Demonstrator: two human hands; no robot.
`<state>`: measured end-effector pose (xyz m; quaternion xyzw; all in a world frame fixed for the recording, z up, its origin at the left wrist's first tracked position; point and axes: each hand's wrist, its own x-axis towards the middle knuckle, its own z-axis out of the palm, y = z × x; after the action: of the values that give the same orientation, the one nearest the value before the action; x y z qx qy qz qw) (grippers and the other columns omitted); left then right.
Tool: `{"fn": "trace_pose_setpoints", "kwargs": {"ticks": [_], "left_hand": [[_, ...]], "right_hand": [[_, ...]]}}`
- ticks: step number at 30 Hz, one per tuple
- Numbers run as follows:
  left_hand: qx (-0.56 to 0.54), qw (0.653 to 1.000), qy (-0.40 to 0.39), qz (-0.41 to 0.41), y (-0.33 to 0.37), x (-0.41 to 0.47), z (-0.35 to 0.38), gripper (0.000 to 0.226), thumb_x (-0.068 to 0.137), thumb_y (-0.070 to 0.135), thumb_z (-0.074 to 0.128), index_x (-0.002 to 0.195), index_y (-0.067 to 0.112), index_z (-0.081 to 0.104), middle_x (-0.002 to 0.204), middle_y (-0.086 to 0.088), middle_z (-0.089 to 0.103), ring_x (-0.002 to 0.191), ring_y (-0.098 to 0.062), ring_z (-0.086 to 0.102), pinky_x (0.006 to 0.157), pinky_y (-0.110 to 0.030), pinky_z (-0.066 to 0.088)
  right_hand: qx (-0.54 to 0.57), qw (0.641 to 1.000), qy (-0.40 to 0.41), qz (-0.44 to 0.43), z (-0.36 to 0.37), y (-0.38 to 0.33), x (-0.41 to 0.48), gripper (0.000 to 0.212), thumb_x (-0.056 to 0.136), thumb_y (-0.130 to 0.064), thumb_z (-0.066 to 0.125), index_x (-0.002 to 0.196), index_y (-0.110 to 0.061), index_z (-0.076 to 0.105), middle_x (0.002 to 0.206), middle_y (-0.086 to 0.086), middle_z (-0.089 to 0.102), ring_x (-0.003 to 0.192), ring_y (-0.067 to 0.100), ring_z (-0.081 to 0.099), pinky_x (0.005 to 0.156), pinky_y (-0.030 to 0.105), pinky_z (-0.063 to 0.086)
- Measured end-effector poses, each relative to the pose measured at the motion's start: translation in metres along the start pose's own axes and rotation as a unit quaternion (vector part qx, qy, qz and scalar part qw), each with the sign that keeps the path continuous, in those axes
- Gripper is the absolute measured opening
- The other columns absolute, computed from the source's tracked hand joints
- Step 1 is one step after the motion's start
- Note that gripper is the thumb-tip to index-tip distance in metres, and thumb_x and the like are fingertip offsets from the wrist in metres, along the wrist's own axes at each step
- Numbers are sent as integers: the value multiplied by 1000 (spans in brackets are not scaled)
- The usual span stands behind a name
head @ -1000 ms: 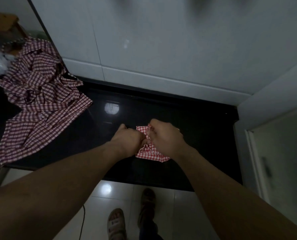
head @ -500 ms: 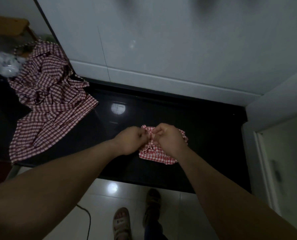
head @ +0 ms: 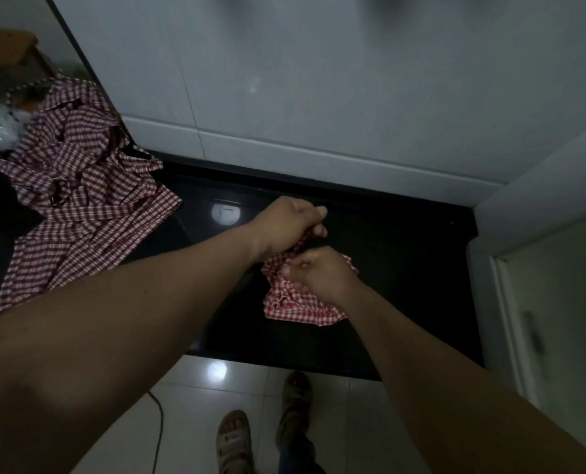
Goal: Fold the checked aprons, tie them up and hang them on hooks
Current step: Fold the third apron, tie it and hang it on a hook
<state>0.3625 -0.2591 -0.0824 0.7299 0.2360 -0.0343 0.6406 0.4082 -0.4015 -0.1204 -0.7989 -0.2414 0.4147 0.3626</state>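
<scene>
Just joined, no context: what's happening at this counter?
A person is tying up a folded checked apron on the black counter. The left hand grips its strap, drawn taut away from the bundle; the right hand grips the bundle at the top. A heap of unfolded aprons lies to the left, not yet done.

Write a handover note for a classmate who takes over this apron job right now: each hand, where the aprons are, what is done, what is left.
Left hand: grips the strap, drawn up from the bundle.
Right hand: pinches the folded apron at its top, holding it down.
The folded apron lies on the black counter, near its front edge. The unfolded heap of checked cloth lies at the counter's left end.
Done: one apron is folded small.
Left: finish its tie and hang it, then fold, tie and hang the heap. No hooks are in view.
</scene>
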Motion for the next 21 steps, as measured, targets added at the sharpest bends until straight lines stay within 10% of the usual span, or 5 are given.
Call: {"fn": "trace_pose_setpoints", "kwargs": {"ticks": [3, 7, 21], "left_hand": [[78, 995, -5, 60, 1, -6, 4, 37, 100, 49, 63, 82, 17, 69, 87, 0, 71, 81, -8, 67, 78, -23, 49], [110, 966, 230, 41, -32, -29, 8, 25, 107, 42, 48, 93, 20, 46, 95, -1, 55, 78, -7, 53, 69, -33, 37], [189, 977, 66, 69, -99, -55, -1, 11, 100, 18, 63, 104, 28, 68, 101, 7, 67, 92, -4, 64, 79, -24, 53]], "right_hand": [[-21, 1000, -10, -2, 1, -2, 1, 12, 95, -18, 69, 103, -12, 75, 82, 10, 77, 74, 18, 73, 75, 35, 60], [20, 1000, -3, 8, 4, -3, -1, 15, 97, -6, 63, 108, -2, 72, 93, 26, 74, 72, 20, 67, 70, 33, 56], [37, 999, 3, 9, 1, -6, -7, 15, 99, -13, 65, 113, -10, 70, 97, 7, 76, 76, 9, 69, 63, 15, 55]]}}
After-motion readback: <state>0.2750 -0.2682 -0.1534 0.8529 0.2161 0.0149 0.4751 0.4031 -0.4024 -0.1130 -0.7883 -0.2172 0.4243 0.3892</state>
